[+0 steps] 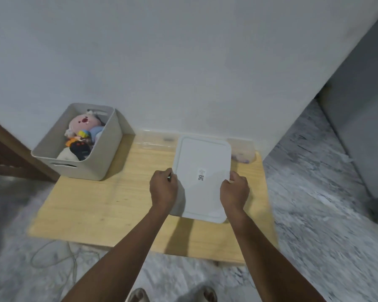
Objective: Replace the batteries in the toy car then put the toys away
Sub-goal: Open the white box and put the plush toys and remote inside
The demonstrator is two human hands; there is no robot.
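Low against a white wall, the wooden surface [109, 205] carries an open grey bin [100, 153] full of soft toys [83, 131] at its left end, and nearer the middle a white lidded box [202, 177], gripped by the left hand [163, 188] and the right hand [235, 189] at its opposite long edges. No toy car shows, so whether it sits inside that box cannot be told; this looks like the putting-away step. Next the box needs a level two-handed carry or a firm press to seat its lid.
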